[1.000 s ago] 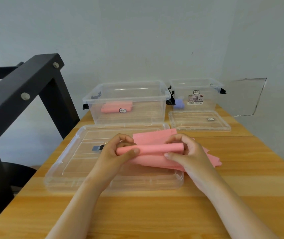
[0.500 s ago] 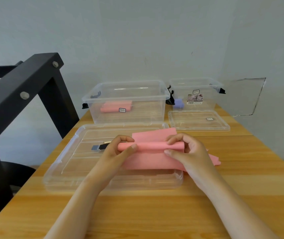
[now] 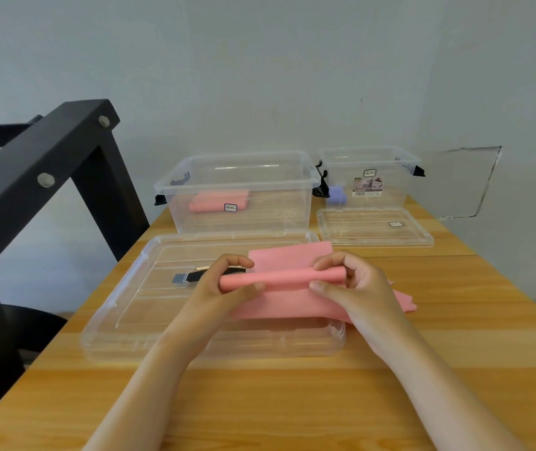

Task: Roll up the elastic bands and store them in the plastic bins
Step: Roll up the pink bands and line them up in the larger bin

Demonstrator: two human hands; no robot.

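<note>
Left hand (image 3: 224,284) and right hand (image 3: 354,288) both curled, pinching.

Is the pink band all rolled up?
Partly rolled. Left hand and right hand grip the pink band where rolled; the rest lies flat.

One half-rolled elastic band (image 3: 292,301), plain salmon pink, unpatterned; one rolled band (image 3: 217,201) of the same pink inside the larger bin (image 3: 175,193). Both bins, the larger lid (image 3: 123,297) and the smaller lid (image 3: 374,237) clear, colourless plastic; latches (image 3: 419,171) black; the smaller bin (image 3: 406,190) bears a white-and-pink printed label (image 3: 367,187) and holds a lilac item (image 3: 337,194). The table (image 3: 292,402) honey-yellow wood with streaked grain; frame (image 3: 48,151) black with silver bolts (image 3: 45,180); wall (image 3: 260,76) pale grey-blue.
</note>
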